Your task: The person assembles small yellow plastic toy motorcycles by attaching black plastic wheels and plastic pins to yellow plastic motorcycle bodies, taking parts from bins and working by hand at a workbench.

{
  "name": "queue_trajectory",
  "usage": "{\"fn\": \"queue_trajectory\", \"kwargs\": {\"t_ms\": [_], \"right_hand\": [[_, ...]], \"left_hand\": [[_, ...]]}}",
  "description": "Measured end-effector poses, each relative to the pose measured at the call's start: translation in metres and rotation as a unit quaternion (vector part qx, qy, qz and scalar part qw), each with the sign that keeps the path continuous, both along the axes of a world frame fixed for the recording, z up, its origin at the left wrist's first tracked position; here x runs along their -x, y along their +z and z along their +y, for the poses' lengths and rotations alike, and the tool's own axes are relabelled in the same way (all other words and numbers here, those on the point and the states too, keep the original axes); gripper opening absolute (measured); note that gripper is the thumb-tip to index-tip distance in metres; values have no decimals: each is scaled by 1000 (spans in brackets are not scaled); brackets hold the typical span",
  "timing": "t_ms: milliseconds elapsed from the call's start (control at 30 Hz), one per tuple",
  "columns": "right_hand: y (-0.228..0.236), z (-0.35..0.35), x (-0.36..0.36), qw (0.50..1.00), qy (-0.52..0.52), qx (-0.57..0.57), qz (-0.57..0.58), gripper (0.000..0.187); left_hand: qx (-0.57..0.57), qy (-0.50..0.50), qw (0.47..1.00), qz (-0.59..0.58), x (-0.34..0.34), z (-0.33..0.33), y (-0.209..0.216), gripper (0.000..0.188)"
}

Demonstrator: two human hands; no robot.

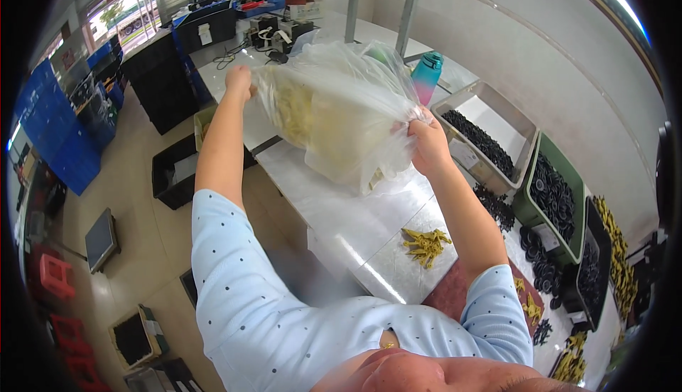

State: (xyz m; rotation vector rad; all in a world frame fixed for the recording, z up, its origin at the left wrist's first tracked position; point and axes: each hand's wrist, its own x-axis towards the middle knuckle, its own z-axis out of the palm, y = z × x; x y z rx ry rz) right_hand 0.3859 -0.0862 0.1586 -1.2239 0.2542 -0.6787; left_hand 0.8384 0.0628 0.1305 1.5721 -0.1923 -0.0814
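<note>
A large clear plastic bag [341, 108] with a mass of yellowish pieces inside is held up over the white table [334, 214]. My left hand [239, 81] is closed on the bag's far left edge. Closed round the gathered plastic on the opposite side is my right hand [429, 140]. Both arms reach forward, and the bag is stretched between them. Nearer to me on the table lies a small pile of olive-yellow parts [425, 246].
Bins of black parts, a grey one [490, 129] and a green one [550, 200], line the right side. A teal-and-pink bottle [427, 78] stands behind the bag. Metal posts [408, 8] rise at the back. A black crate [177, 179] and a floor scale [103, 241] are at left.
</note>
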Motion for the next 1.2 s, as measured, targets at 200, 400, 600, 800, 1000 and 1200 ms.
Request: {"fn": "queue_trajectory", "kwargs": {"t_ms": [200, 400, 600, 800, 1000, 1200], "right_hand": [[-77, -44, 22, 979, -118, -150, 71, 32], [-62, -15, 19, 992, -105, -69, 34, 24], [-58, 96, -38, 817, 99, 566, -43, 32], [-82, 117, -16, 663, 131, 737, 5, 43], [-69, -14, -46, 785, -220, 528, 238, 54], [-83, -115, -79, 675, -339, 396, 523, 75]], "left_hand": [[-89, -277, 921, -258, 63, -42, 61, 23], [-340, -70, 871, -347, -25, 26, -84, 25], [-41, -40, 982, -179, 25, -22, -149, 30], [156, -129, 974, -98, -1, -33, -166, 32], [-349, -175, 908, -149, 1, -24, -141, 36], [-623, -113, 759, -155, 63, -17, -68, 44]]}}
